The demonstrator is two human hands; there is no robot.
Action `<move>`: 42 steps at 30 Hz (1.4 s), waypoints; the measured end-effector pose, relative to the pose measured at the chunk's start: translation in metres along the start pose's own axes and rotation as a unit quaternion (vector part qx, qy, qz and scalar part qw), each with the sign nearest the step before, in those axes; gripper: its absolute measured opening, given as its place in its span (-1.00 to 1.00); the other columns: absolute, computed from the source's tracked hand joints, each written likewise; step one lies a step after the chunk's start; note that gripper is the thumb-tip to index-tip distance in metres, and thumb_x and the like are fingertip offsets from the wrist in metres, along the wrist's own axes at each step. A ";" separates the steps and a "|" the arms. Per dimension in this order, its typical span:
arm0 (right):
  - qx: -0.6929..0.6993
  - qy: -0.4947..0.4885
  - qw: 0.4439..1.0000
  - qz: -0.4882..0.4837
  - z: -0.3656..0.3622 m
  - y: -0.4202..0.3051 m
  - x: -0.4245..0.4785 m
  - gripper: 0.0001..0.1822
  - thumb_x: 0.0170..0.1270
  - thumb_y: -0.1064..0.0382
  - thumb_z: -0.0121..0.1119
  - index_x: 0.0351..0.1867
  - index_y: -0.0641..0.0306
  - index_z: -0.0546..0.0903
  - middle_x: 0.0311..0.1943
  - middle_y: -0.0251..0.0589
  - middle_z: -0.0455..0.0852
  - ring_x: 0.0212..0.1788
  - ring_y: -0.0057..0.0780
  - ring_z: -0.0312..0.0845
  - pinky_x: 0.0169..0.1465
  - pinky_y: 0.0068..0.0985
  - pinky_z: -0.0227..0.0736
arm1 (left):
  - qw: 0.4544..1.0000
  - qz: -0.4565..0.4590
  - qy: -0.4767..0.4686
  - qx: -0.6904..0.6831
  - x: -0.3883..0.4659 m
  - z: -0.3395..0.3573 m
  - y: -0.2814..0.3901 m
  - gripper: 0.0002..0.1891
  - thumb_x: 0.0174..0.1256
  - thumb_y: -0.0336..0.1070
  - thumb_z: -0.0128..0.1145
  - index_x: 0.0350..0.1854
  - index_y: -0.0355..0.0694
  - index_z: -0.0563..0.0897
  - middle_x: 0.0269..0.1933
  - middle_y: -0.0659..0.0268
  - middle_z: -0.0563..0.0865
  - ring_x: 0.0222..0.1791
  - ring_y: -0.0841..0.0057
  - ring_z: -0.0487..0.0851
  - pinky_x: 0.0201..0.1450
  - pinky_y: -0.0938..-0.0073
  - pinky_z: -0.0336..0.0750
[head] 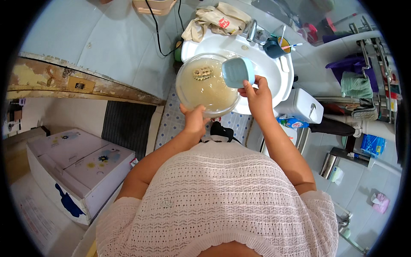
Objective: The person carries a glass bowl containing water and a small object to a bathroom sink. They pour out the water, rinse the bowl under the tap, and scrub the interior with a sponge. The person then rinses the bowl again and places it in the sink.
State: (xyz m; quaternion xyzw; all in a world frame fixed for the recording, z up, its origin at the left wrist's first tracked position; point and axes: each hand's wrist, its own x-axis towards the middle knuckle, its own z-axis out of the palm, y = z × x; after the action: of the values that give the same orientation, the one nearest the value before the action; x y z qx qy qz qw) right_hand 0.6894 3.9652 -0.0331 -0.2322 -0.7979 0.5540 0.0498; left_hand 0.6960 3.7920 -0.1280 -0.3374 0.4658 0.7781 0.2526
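Note:
My left hand [194,121] grips the near rim of a clear round bowl [180,93], thumb over the edge. Cloudy, yellowish water [210,96] fills much of it. Within the water is a tan and brown bumpy object [202,73]; I cannot tell exactly what it is. In my right hand [257,96] is a light blue plastic container [238,73], tilted, held by its near side over the bowl's right edge. The bowl overlaps the left part of a white washbasin [268,75]; whether it rests on the basin is hidden.
A chrome faucet [252,30] stands behind the basin, between a cream cloth bag [221,19] and a dark toothbrush cup [273,47]. A black cable [158,32] hangs at the left. Right of the basin is a white lidded bin [308,106]; blue-dotted tiles [165,125] lie below.

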 end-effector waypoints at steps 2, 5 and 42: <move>-0.018 -0.016 1.000 0.017 0.005 -0.003 -0.002 -0.68 0.30 0.29 0.07 -0.06 0.50 0.33 -0.29 -0.04 0.60 -0.33 -0.43 0.64 -0.27 -0.57 0.56 | 1.000 -0.001 0.004 0.007 -0.002 0.001 0.002 -0.29 0.04 -0.44 0.01 0.24 0.13 -0.01 0.19 0.20 0.24 0.15 0.18 0.34 -0.02 0.02 0.37; -0.114 -0.009 0.992 -0.047 0.007 0.003 -0.004 -0.68 0.28 0.29 0.10 -0.06 0.46 0.34 -0.41 -0.08 0.64 -0.34 -0.44 0.64 -0.29 -0.58 0.52 | 1.000 0.001 0.006 0.024 -0.001 0.001 0.002 -0.28 0.03 -0.45 0.01 0.24 0.14 0.00 0.20 0.19 0.25 0.15 0.17 0.35 0.01 0.02 0.37; 0.574 0.479 0.615 0.251 -0.343 0.407 0.120 -0.67 0.41 0.25 -0.23 -0.01 0.53 0.36 -0.09 0.10 0.50 -0.15 -0.19 0.55 0.01 -0.33 0.54 | 0.998 0.013 -0.008 0.064 -0.008 0.012 0.002 -0.37 -0.14 -0.45 -0.09 0.18 -0.08 0.30 0.14 0.12 0.46 0.11 0.08 0.48 0.02 -0.07 0.50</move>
State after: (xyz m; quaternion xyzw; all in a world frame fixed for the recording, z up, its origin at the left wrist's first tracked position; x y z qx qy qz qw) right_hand 0.8263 4.4247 -0.2929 -0.5795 -0.0902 0.7003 0.4070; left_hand 0.6965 3.8012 -0.1168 -0.3085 0.5168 0.7527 0.2668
